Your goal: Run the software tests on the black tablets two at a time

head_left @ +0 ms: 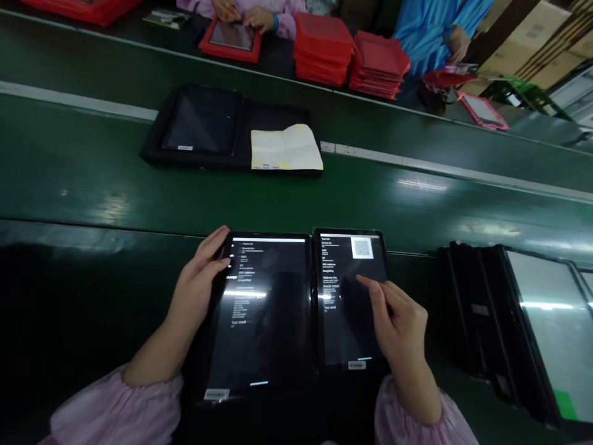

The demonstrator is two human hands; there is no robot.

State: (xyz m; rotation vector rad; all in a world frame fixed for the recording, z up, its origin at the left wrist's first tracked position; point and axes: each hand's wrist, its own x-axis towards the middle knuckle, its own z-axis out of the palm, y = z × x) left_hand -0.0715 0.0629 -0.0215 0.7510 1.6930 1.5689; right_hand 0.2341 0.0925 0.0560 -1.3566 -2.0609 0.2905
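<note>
Two tablets with lit dark screens and white text lie side by side in front of me. My left hand grips the left tablet at its upper left edge, thumb on the front and fingers along the side. On the right tablet, a white square code shows at the top right of the screen. My right hand is over this tablet's right side, index finger stretched out to the screen and the other fingers bent. It holds nothing. A small label is at the bottom of each tablet.
Beyond, a dark case bears another tablet and a creased paper sheet on the green conveyor. Several tablets lean at right. Across the line are stacks of red sleeves and two people at work.
</note>
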